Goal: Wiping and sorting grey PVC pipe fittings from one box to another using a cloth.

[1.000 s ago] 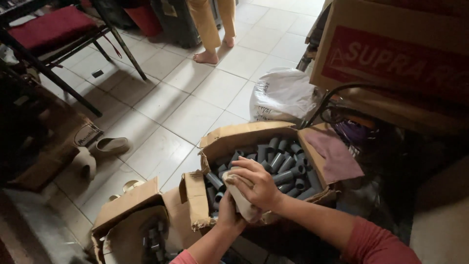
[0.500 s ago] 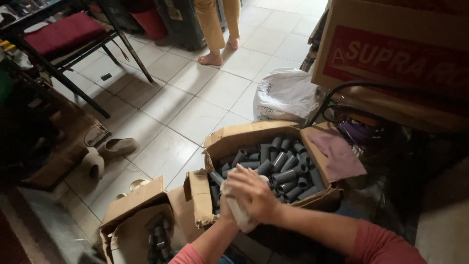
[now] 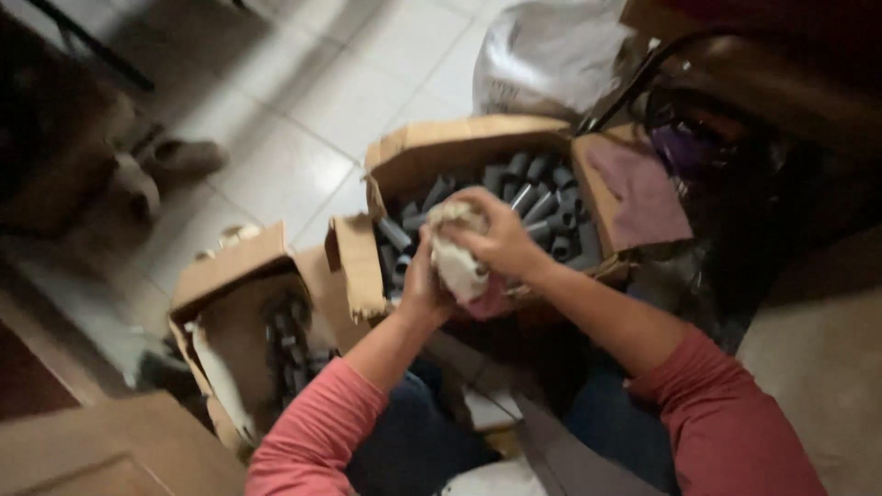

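Note:
Both my hands meet over an open cardboard box (image 3: 459, 140) filled with several short grey pipe pieces (image 3: 542, 204). My right hand (image 3: 501, 241) is wrapped around a crumpled off-white cloth (image 3: 457, 262) from above. My left hand (image 3: 421, 287) grips the same bundle from below. Whether a pipe piece is inside the cloth is hidden. A pink patch shows just under the cloth. My sleeves are red.
A second open cardboard box (image 3: 241, 266) with grey pipe pieces (image 3: 289, 347) sits at lower left. A purple-pink cloth (image 3: 638, 191) lies on the first box's right flap. A white plastic bag (image 3: 542, 50) lies behind, and sandals (image 3: 161, 165) rest on the tiled floor.
The view has tilted down and blurred, so the chair and the standing person are out of frame. My hands stay clasped on the cloth, turned slightly over the box.

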